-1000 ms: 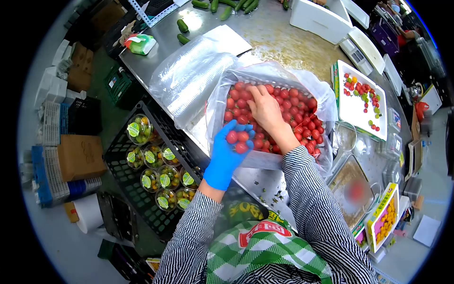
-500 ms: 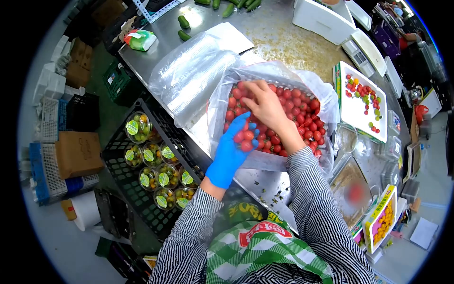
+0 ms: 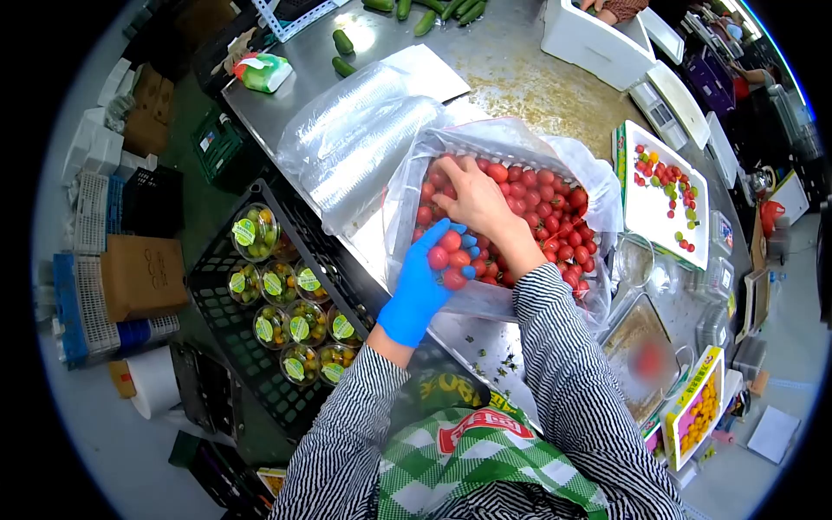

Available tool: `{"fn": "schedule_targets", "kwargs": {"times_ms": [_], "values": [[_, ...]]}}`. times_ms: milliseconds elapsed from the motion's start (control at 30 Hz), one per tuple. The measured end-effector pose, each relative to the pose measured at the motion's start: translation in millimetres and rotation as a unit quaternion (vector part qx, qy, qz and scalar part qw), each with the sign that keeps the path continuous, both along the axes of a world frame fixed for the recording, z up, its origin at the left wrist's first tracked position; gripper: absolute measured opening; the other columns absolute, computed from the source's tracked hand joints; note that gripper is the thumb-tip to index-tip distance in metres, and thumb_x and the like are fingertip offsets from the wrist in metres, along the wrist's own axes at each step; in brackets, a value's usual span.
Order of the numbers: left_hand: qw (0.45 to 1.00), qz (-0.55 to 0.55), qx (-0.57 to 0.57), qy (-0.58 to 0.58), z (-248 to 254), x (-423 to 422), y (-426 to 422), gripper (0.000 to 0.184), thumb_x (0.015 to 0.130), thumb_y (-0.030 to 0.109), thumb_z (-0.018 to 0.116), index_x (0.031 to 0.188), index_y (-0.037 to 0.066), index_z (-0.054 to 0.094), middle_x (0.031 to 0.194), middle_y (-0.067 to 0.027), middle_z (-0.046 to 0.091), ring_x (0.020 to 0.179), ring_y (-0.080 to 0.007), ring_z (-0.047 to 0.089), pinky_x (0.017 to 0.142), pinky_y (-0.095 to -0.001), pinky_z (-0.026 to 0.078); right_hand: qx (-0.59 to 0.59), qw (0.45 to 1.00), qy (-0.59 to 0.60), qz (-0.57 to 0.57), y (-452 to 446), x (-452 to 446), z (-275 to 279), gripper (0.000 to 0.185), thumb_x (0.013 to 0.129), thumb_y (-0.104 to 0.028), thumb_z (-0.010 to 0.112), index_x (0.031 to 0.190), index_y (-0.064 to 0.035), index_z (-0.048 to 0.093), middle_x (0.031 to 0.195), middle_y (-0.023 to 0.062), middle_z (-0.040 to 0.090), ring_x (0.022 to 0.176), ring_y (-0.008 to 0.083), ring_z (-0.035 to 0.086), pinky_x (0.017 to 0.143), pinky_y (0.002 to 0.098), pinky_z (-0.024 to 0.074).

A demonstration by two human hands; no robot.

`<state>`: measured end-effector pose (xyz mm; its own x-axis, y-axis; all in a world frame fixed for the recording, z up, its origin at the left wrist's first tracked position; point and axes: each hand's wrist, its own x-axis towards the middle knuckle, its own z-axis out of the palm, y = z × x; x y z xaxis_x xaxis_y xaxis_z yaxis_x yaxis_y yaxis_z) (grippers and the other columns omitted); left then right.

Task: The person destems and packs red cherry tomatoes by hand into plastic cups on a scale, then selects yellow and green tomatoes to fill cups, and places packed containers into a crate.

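Many red cherry tomatoes (image 3: pixel 568 230) fill a box lined with a clear plastic bag (image 3: pixel 403 182) on the metal table. My left hand (image 3: pixel 416 286), in a blue glove, is cupped at the box's near left side. Its fingers are closed around several cherry tomatoes (image 3: pixel 446 253). My bare right hand (image 3: pixel 481 201) reaches over the tomatoes toward the upper left of the box. Its thumb and fingers are apart and curve down onto the fruit, with the fingertips partly hidden among the tomatoes.
Left below the table, a black crate (image 3: pixel 247 347) holds several labelled tubs (image 3: pixel 279 282). Clear plastic packaging (image 3: pixel 368 147) lies beyond the box. A white foam tray (image 3: pixel 667 186) with mixed small tomatoes is right. Cucumbers (image 3: pixel 425 22) and a foam box (image 3: pixel 594 43) with another person's hand are at the back.
My right hand has shifted slightly left and downward over the tomatoes. My left hand still holds its cherry tomatoes, turned a little. The other person's hand shows more in the foam box.
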<state>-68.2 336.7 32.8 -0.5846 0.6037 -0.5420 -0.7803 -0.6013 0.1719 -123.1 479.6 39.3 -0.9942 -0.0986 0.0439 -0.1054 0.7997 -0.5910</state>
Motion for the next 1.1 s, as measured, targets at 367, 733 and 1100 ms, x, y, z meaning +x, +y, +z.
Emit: {"fn": "schedule_targets", "kwargs": {"times_ms": [367, 733, 1100], "values": [[1.0, 0.0, 0.012, -0.009, 4.7, 1.2, 0.5, 0.028, 0.092, 0.032, 0.053, 0.105, 0.007, 0.058, 0.093, -0.0103, 0.063, 0.083, -0.0241, 0.06, 0.057, -0.0327, 0.049, -0.071, 0.997, -0.035, 0.018, 10.0, 6.8, -7.9, 0.033, 0.079, -0.015, 0.066, 0.108, -0.0078, 0.053, 0.094, 0.0118, 0.055, 0.084, 0.0239, 0.057, 0.071, 0.0356, 0.0469], [1.0, -0.009, -0.003, 0.002, -15.6, -3.1, 1.7, 0.027, 0.089, 0.031, 0.059, 0.105, 0.009, 0.058, 0.09, -0.0082, 0.062, 0.081, -0.0217, 0.061, 0.059, -0.0357, 0.05, -0.299, 0.951, -0.038, -0.067, 17.7, 64.2, 41.0, 0.027, 0.085, -0.008, 0.063, 0.11, -0.0036, 0.054, 0.085, 0.0007, 0.057, 0.066, 0.0059, 0.047, 0.062, 0.0222, 0.0423], [0.996, -0.064, -0.043, 0.046, 11.1, 5.5, 0.2, 0.025, 0.094, 0.031, 0.055, 0.109, 0.012, 0.056, 0.088, -0.0018, 0.062, 0.073, -0.0135, 0.06, 0.052, -0.0281, 0.045, -0.331, 0.939, -0.001, -0.093, 4.2, 97.2, 39.3, 0.026, 0.08, -0.011, 0.071, 0.105, -0.0059, 0.068, 0.087, -0.0005, 0.049, 0.063, 0.004, 0.043, 0.056, 0.0209, 0.0375]]}}
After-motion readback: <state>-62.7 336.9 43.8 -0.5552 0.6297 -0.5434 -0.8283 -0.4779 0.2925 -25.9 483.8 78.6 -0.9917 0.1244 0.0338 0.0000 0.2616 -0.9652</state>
